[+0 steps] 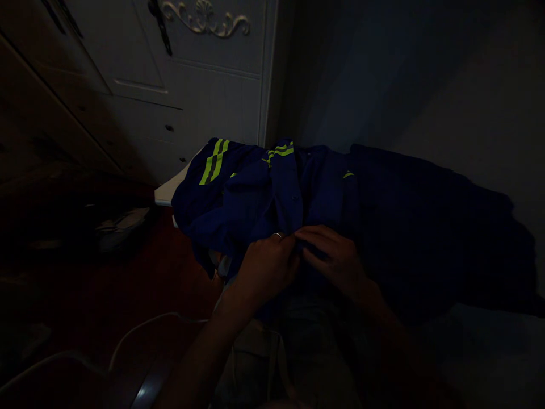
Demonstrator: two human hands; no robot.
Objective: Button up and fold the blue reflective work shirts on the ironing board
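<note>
The person's forearms reached in from the near side of the blue garment (251, 199), the landmark here, with a drawstring (272, 363) hanging between them. The garment lay directly under the hands and spread out to both sides of them. The left hand (272, 261), a ring (278, 234) on one finger, was curled nearly closed on cloth at the garment's near middle. The right hand (334, 258) met it there, half closed, thumb and fingers drawn toward each other at the cloth; whether they pinched it I could not tell. A pale board (168, 193) showed from beneath the garment's left end. Behind the garment stood a white cabinet (217, 91) with a dark handle (160, 28), and to the cabinet's right a shadowed wall (361, 74). The garment's far edge ran close along both, leaving little room there, while its right end faded into darkness. Left of the garment, the board's corner gave way to a stretch of dark red floor (179, 261), crossed nearer by a white cord (145, 325).
</note>
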